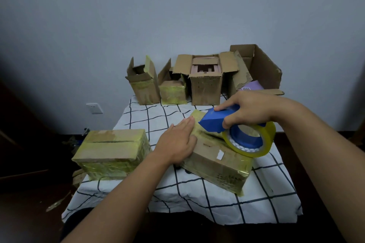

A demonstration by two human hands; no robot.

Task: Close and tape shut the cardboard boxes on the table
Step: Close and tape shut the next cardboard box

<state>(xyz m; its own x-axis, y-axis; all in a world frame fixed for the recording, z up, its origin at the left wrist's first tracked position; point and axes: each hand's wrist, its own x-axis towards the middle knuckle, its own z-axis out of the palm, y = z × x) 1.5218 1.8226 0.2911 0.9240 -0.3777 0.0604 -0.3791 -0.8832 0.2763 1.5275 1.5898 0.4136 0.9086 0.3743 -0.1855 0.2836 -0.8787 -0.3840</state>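
Nearest the camera, a closed box (215, 163) is seen lying at an angle on the checked cloth (197, 197) covering the table, its edges wrapped in yellowish tape. Its top is pressed down by the left hand (177, 142), laid flat with the fingers straight. A blue dispenser (215, 122) carrying a tape roll (249, 140) is gripped by the right hand (248, 112), fingers curled round the handle and the forefinger laid along the top; the front of the dispenser is set against the box's far end. Just left, a second box (112, 152) is seen, closed and taped, at the table's left edge. Along the far edge, against the wall (177, 6), four open boxes (205, 79) are stood with their flaps up, a purple item (250, 86) beside the rightmost. A socket (94, 108) is set low in the wall.
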